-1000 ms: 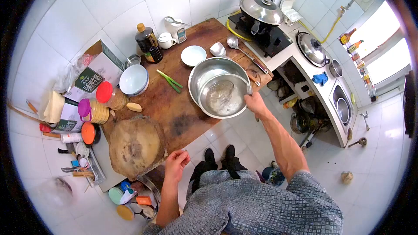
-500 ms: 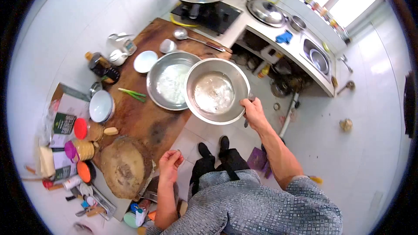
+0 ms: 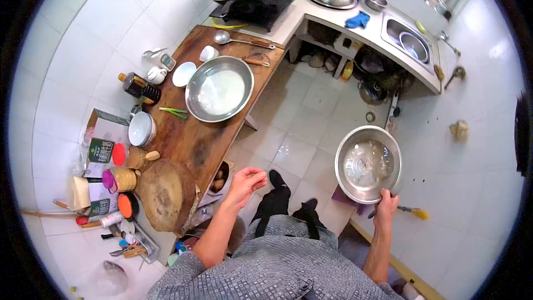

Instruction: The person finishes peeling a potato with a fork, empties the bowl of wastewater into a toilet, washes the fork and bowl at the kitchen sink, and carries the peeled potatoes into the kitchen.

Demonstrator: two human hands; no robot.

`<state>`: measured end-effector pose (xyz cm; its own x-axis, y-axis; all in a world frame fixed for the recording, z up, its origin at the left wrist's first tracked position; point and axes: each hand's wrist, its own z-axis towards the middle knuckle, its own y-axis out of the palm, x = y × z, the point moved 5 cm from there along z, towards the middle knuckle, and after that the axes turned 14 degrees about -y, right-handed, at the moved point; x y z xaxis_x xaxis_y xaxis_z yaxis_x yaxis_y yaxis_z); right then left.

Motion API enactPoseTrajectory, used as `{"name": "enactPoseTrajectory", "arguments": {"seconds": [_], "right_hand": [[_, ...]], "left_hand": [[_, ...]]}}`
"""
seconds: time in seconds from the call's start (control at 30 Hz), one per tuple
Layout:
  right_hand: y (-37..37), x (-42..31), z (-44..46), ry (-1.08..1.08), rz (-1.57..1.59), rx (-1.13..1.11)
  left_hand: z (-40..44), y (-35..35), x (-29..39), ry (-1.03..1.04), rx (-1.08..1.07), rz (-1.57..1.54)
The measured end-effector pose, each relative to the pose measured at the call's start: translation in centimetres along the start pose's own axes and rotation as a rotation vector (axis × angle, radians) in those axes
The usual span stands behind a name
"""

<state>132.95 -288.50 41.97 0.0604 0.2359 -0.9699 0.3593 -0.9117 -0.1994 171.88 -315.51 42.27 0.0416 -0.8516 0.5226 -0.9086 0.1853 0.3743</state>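
Note:
Over the floor on the right, a round steel pot is tilted toward me, its shiny inside showing what looks like a little clear liquid. My right hand is closed on its near side, where a dark handle partly shows. My left hand hangs near the table's front edge, thumb and fingers pinched together; whatever may be between them is too small to make out. A wide steel basin with pale, clear liquid rests on the wooden table, well apart from both hands.
A round chopping board, green onion stalks, white bowls and a ladle lie on the table. Jars and a dark bottle line the wall. Beyond are a cooktop with a lidded pan and a sink.
My right hand has carried the pot from beside the basin to the right, over the floor. My left hand has shifted slightly right and up, and the view has turned.

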Motion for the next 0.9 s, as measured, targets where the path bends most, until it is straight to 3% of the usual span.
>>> {"name": "enactPoseTrajectory", "arguments": {"seconds": [0.03, 0.07, 0.13, 0.2, 0.3, 0.43, 0.5, 0.53, 0.77, 0.9], "right_hand": [[-1.6, 0.5, -0.9, 0.003, 0.027, -0.019], [-2.9, 1.9, -2.0, 0.065, 0.093, 0.125], [-5.2, 0.1, -3.8, 0.173, 0.107, 0.100], [-6.9, 0.2, -4.2, 0.184, 0.177, 0.039], [-11.1, 1.4, -4.4, 0.070, 0.282, 0.141], [-17.1, 3.6, -8.0, 0.045, 0.265, 0.341], [-18.8, 1.8, -11.6, -0.097, 0.029, 0.430], [-19.8, 2.5, -13.7, -0.039, -0.039, 0.453], [-20.1, 1.7, -20.3, 0.045, 0.084, 0.624], [-19.5, 2.4, -25.7, 0.197, 0.184, 0.689]], "left_hand": [[0.0, 1.4, -0.7, -0.025, -0.035, 0.035], [0.2, 2.6, -1.7, -0.036, -0.059, 0.066], [0.6, 5.2, -3.6, -0.087, -0.099, 0.153], [0.1, 7.5, -4.6, -0.123, -0.068, 0.253], [-0.4, 10.4, -6.5, -0.129, -0.147, 0.281], [-0.3, 12.6, -8.3, -0.167, -0.185, 0.406], [-0.3, 13.4, -8.5, -0.202, -0.179, 0.509], [0.3, 13.2, -8.8, -0.208, -0.187, 0.537], [3.0, 18.1, -10.3, -0.330, -0.354, 0.653], [3.3, 20.8, -12.6, -0.445, -0.459, 0.775]]}}
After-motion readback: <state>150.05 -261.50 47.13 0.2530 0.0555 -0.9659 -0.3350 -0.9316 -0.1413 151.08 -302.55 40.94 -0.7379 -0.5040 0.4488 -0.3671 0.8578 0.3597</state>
